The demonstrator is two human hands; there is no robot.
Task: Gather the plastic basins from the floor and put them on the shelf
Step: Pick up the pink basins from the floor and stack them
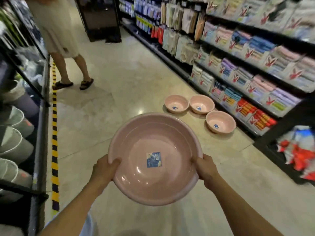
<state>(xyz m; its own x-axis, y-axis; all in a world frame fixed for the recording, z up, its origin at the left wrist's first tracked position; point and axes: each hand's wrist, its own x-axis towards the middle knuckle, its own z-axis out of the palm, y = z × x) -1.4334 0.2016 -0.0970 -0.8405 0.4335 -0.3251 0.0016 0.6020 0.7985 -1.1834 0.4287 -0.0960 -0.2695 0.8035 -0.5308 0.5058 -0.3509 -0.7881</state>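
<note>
Arms: bare from wrist to past the elbow, no sleeves in view
Left hand [104, 169]: no rings, no glove
Right hand [207, 168]: likewise bare
Clothing: pale white-blue garment at the lower edge

No words or numbers clear enough to read. Blue and white sticker [154, 159] inside the held pink basin [154, 133], print too small and blurry. Small blue stickers in the three floor basins [202, 104], blurry too. Red bunny marks on the towel packs [271, 61], no letters.
</note>
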